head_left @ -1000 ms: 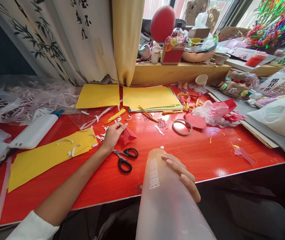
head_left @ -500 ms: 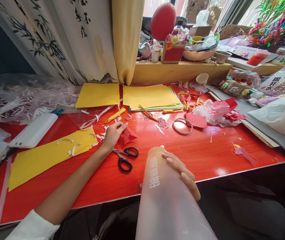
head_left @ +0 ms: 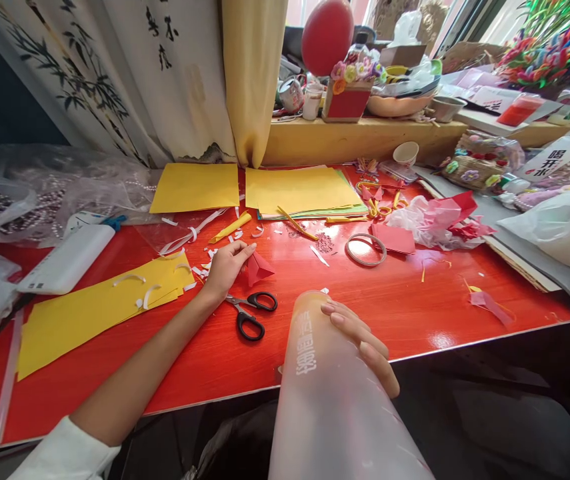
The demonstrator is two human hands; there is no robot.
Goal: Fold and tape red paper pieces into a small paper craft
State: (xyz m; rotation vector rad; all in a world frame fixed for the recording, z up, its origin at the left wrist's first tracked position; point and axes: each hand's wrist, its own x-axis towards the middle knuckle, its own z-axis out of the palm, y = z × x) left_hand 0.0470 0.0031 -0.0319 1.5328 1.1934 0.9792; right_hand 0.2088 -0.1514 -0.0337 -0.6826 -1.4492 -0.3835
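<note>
A large frosted plastic cup with white lettering fills the bottom middle of the view, its base tilted up and away from me. Wrapped round its right side is my right hand, fingers showing, thumb hidden behind the cup. My left hand rests on the red table and pinches a folded red paper between thumb and fingers. Just below that hand lie scissors with black handles, their blades partly hidden under my wrist.
Yellow paper strips lie left, yellow sheets and a stacked pile at the back. A tape roll, red paper and crumpled pink tissue sit right. A white power bank stands left. The table's front edge runs below.
Almost nothing differs. The view has tipped very slightly; both hands keep their hold on the cup and the folded red paper.
</note>
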